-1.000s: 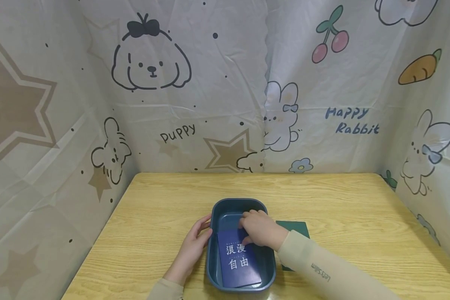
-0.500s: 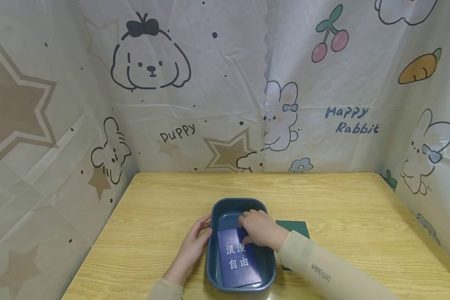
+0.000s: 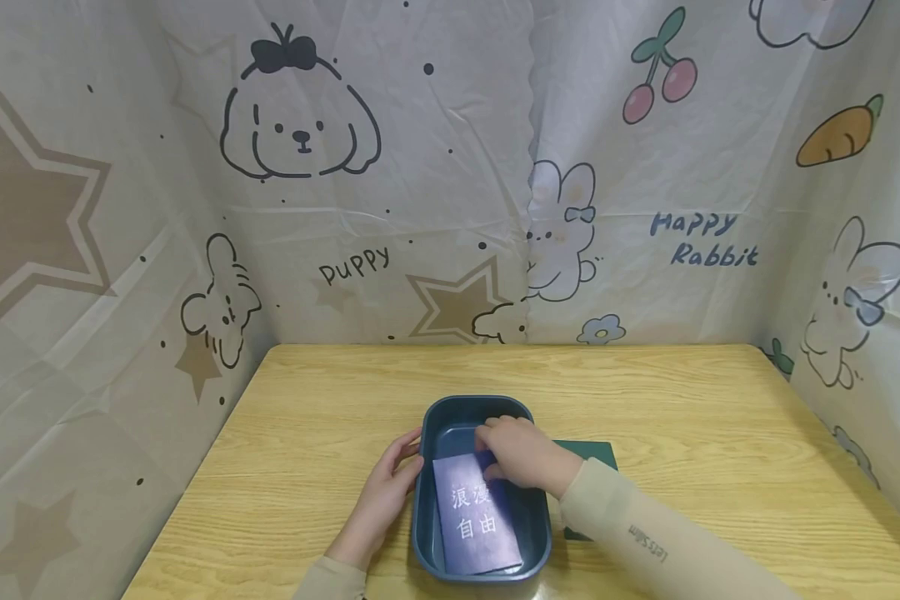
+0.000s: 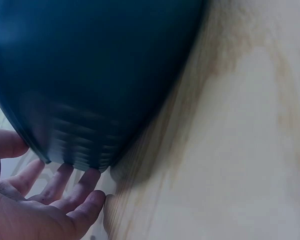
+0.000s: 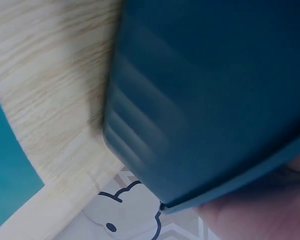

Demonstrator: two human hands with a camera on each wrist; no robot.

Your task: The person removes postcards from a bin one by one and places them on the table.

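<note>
A dark blue rectangular box (image 3: pixel 420 533) with rounded corners stands on the table. Inside it lies a purple-blue booklet (image 3: pixel 480 537) with white Chinese characters on its cover, slightly askew. My right hand (image 3: pixel 521 450) reaches over the box's right wall and pinches the booklet's upper right corner; that corner is hidden by the fingers. At the outer left wall, my left hand (image 3: pixel 390 483) steadies the box. Its fingertips touch the wall in the left wrist view, with fairly straight fingers (image 4: pixel 82 192). In the right wrist view the box's outer wall hides most of the right hand.
A dark green flat booklet or card (image 3: pixel 592 452) lies right of the box, partly under the right forearm. The wood-grain table (image 3: pixel 307 417) extends around the box. Patterned cloth (image 3: pixel 420 167) hangs behind and at both sides.
The booklet's cover has grown paler with glare, and its upper edge has shifted up slightly with my right hand. My left hand and the box stay in place.
</note>
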